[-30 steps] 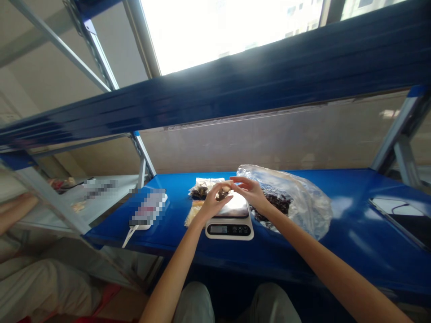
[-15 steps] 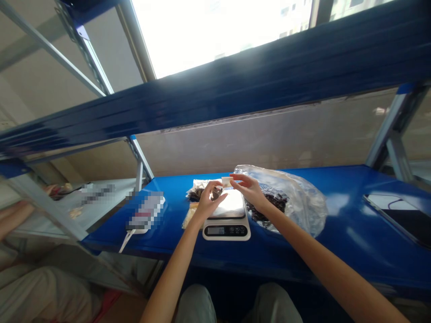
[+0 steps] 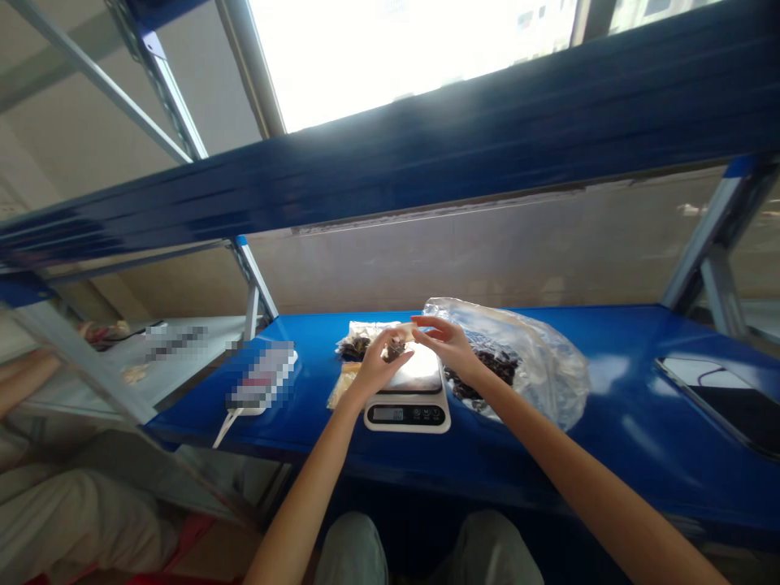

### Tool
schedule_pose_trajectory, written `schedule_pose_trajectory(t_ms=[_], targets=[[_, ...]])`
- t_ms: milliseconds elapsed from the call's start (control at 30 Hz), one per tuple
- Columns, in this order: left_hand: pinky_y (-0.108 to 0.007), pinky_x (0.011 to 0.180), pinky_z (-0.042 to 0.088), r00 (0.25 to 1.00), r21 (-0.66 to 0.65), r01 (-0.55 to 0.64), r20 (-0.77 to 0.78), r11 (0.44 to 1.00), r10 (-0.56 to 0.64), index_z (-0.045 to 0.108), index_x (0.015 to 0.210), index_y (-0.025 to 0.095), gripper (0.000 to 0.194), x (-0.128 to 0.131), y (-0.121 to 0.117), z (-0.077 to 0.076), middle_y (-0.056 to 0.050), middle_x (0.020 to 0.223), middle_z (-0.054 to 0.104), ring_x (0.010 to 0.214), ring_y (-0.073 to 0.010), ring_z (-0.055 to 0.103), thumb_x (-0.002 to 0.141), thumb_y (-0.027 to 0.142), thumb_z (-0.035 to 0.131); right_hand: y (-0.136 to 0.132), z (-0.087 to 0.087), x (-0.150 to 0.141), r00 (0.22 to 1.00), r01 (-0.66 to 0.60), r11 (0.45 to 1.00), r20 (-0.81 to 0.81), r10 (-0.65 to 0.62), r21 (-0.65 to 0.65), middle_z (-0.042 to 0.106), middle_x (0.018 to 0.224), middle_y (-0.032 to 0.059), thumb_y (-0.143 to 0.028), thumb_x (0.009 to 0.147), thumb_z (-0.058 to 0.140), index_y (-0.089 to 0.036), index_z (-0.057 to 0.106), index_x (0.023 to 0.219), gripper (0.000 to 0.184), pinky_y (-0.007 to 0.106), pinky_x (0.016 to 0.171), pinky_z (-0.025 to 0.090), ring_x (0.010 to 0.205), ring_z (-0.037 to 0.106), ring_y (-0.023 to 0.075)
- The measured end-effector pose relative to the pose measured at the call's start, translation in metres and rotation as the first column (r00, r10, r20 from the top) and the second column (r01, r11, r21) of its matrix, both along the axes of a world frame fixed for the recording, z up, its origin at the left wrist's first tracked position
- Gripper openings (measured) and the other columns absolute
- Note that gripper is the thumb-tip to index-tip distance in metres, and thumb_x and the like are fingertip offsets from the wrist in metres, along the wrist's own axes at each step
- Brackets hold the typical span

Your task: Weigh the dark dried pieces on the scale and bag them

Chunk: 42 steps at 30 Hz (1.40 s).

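Note:
My left hand (image 3: 373,366) and my right hand (image 3: 444,344) meet above a white kitchen scale (image 3: 407,403) on the blue shelf (image 3: 609,422). Between their pinched fingertips they hold a small clear pouch (image 3: 399,345) with dark dried pieces in it, one hand at each end of its top edge. Right of the scale lies a large clear plastic bag (image 3: 536,366) holding more of the dark dried pieces. Just behind my left hand, small filled pouches (image 3: 357,345) lie on the shelf.
A white device with a cable (image 3: 259,390) lies at the left of the shelf. A dark tablet (image 3: 725,402) lies at the far right. A blue beam runs overhead, with grey uprights at both sides. Another person's arm (image 3: 24,374) and lap show at far left.
Both hands have stayed over the scale, working the small pouch's top between the fingertips; the right hand pinched one end at half a second ago, and both now hold it close together.

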<state>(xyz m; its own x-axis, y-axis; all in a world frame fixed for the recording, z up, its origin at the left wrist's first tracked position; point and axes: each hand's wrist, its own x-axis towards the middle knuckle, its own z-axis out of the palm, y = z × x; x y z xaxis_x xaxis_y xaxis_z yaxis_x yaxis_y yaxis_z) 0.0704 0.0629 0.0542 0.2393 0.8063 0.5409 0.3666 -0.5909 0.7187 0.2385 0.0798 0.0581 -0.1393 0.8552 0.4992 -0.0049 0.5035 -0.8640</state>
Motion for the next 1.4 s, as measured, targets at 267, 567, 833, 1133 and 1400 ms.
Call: schedule_pose_trajectory(t_ms=[267,567,833,1133,1400], targets=[[-0.027,0.072,0.042,1.0,0.029,-0.018,0.014,0.999,0.018,0.052,0.094,0.023,0.022,0.0,0.002,-0.001,-0.002,0.092,0.056,0.083,-0.0156,0.052,0.079,0.036,0.059,0.0,-0.001,0.001,0.999,0.023,0.996,0.038,-0.02,-0.086,0.069,0.101,0.0076,-0.045,0.068,0.069,-0.023,0.068,0.1,0.039,0.034,0.069,0.055,0.081,0.067,0.0212],[-0.029,0.073,0.042,0.997,0.161,-0.073,0.005,0.984,0.073,0.054,0.087,0.021,0.02,-0.004,0.01,-0.006,-0.001,0.084,0.057,0.079,-0.0156,0.054,0.078,0.038,0.06,0.002,-0.001,0.003,0.999,0.013,0.992,0.047,-0.007,-0.126,0.066,0.109,0.0076,-0.047,0.064,0.071,-0.024,0.066,0.1,0.043,0.036,0.074,0.054,0.088,0.066,0.0224],[-0.032,0.08,0.045,0.998,0.164,-0.048,0.05,0.985,0.04,0.061,0.085,0.02,0.02,-0.007,0.016,-0.008,-0.005,0.09,0.064,0.087,-0.0188,0.059,0.079,0.039,0.058,0.003,-0.002,0.008,0.998,-0.01,0.976,0.062,0.024,-0.217,0.067,0.1,0.0064,-0.049,0.069,0.067,-0.025,0.062,0.106,0.045,0.031,0.069,0.052,0.088,0.065,0.021],[-0.028,0.066,0.047,0.982,-0.009,-0.114,0.148,0.993,0.114,0.06,0.089,0.02,0.03,-0.011,0.024,-0.017,-0.005,0.089,0.065,0.075,-0.0166,0.061,0.081,0.047,0.053,0.001,0.002,0.009,0.999,-0.045,0.942,0.011,0.051,-0.332,0.066,0.109,0.0097,-0.046,0.067,0.07,-0.022,0.062,0.107,0.047,0.034,0.082,0.052,0.098,0.064,0.0235],[-0.026,0.063,0.046,0.87,-0.188,-0.113,0.456,0.976,0.189,0.054,0.088,0.019,0.038,-0.011,0.022,-0.009,-0.004,0.074,0.065,0.069,-0.0158,0.062,0.078,0.056,0.051,-0.002,0.003,0.007,0.998,-0.012,0.957,0.049,0.027,-0.289,0.063,0.115,0.0102,-0.046,0.068,0.068,-0.02,0.064,0.104,0.045,0.035,0.08,0.053,0.097,0.064,0.0242]])
